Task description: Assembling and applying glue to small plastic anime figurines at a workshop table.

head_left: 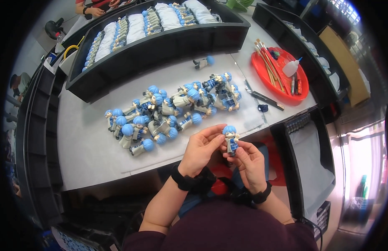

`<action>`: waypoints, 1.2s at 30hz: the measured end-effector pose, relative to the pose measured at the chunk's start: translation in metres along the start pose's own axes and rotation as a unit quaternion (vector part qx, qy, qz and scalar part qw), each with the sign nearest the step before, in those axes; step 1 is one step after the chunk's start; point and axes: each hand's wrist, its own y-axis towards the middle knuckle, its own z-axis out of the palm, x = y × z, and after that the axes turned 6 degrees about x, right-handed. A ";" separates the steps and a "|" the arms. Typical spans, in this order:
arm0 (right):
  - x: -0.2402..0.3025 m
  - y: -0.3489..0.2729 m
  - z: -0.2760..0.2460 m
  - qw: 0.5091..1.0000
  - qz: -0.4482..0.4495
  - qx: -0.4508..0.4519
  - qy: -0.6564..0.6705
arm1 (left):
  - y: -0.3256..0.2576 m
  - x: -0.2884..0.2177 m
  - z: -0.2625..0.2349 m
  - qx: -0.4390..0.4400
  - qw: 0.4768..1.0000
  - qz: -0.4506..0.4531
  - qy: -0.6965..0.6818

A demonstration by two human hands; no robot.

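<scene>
Both my hands hold one small blue-haired figurine just off the table's front edge. It is upright, in a cream cape over blue clothing, with its front toward me. My left hand pinches its cape side between thumb and fingers. Lower down, my right hand grips the figurine near its legs. Beyond my left hand, a loose heap of similar figurines covers the middle of the table, most of them lying on their sides. One more figurine lies apart, farther back.
A black tray at the back holds rows of figurines between white cloths. On the right, a red dish carries brushes and a squeeze bottle, with a craft knife beside it. Another person's hand shows at upper left.
</scene>
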 end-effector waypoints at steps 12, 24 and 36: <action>0.000 -0.007 -0.022 0.995 -0.054 0.046 -0.065 | -0.014 0.009 0.038 -0.041 0.998 0.041 0.040; 0.067 0.071 0.006 0.800 -0.282 0.030 -0.528 | -0.019 -0.009 0.027 -0.109 0.992 0.062 -0.032; 0.084 0.065 -0.011 0.893 -0.121 0.100 -0.422 | -0.015 -0.012 0.011 -0.075 0.996 0.038 -0.018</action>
